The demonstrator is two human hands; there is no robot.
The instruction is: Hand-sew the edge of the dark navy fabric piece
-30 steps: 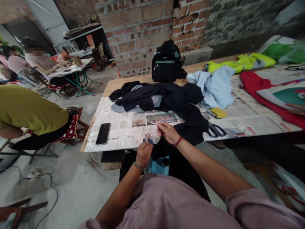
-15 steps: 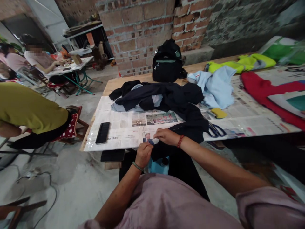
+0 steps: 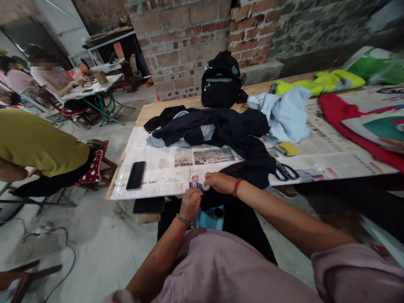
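My left hand [image 3: 191,205] is closed in a pinch just off the table's front edge. My right hand [image 3: 219,182] also pinches, a little above it and to the right. Whatever is between the fingers of either hand is too small to make out. Beside them a dark navy garment [image 3: 249,168] trails over the front edge toward my lap, its main heap lying across the table [image 3: 151,168]. Under my hands, a light blue object with a dark round opening [image 3: 205,219] shows between my legs.
A phone [image 3: 135,175] lies left, scissors [image 3: 286,171] and a yellow piece [image 3: 289,148] right. Behind are a black backpack [image 3: 221,82], a light blue garment [image 3: 288,113] and a neon yellow garment [image 3: 331,82]. A person in olive [image 3: 44,141] sits at left; red cloth [image 3: 337,110] lies right.
My right hand has dipped very slightly; my left hand stays nearly in place. At the far right, the red cloth with its white and green part has shifted, and another person's fingers now show there.
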